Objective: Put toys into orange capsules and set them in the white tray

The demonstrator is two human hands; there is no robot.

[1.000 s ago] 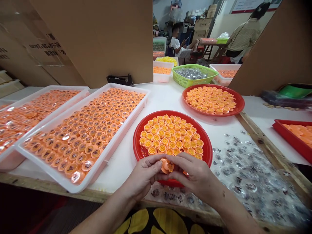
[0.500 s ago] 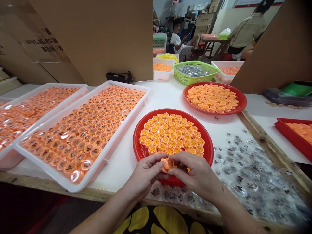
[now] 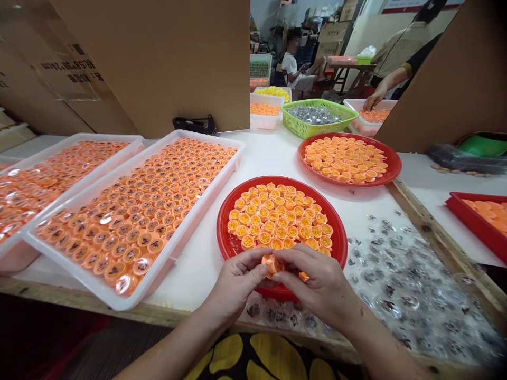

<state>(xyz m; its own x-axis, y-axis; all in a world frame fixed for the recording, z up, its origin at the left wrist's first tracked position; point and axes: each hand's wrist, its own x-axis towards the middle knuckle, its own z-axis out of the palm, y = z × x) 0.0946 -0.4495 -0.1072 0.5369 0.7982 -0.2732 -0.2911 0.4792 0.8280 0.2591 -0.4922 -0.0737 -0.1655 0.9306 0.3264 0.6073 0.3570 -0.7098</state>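
Between the fingertips of both hands is a small orange cup [image 3: 272, 265], held over the near rim of a red round tray [image 3: 222, 232]. My left hand [image 3: 241, 277] pinches its left side with thumb and fingers. My right hand [image 3: 312, 274] grips it from the right; its fingers partly hide the cup. On the tray stand many orange cups [image 3: 280, 221] with yellow bits inside. Clear round lids [image 3: 390, 295] with dark prints lie spread on the table right of my right hand, and more lie below the tray's near edge.
White trays [image 3: 178, 253] of orange cups with printed lids fill the left. A second red tray [image 3: 392, 171] of orange cups stands behind, near a green basket [image 3: 293, 126] of clear pieces. Cardboard panels [image 3: 158, 63] rise at the back. Another person's hand [image 3: 376, 96] reaches into a far tray.
The orange cup has turned slightly between my fingers, while both hands stay in nearly the same place. At the back right, another person's arm has come in over a white tray.
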